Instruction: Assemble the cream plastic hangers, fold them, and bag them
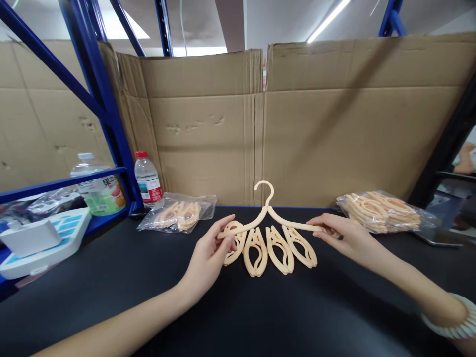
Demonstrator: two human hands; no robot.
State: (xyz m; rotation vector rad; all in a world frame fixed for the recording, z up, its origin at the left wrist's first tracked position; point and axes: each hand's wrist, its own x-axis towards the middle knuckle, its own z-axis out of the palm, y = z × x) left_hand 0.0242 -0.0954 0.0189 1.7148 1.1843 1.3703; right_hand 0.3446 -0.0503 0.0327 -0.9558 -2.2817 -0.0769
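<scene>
A cream plastic folding hanger [293, 224] is spread out with its hook upward, held above the black table. My left hand [208, 253] pinches its left arm end between thumb and fingers. At the opposite end, my right hand [344, 233] grips the right arm tip the same way. Below the hanger, several folded hangers of the same colour lie fanned out on the table, such as one folded hanger [247, 262] near the middle and another folded hanger [291, 263] beside it. My left fingers partly hide the leftmost one.
A clear bag of folded hangers [186, 213] lies at the back left, a fuller bag [383, 210] at the back right. A red-capped bottle [148, 181] stands by the blue rack post [111, 114]. Cardboard [334, 129] walls the back. A white-and-blue tray [70, 233] sits left.
</scene>
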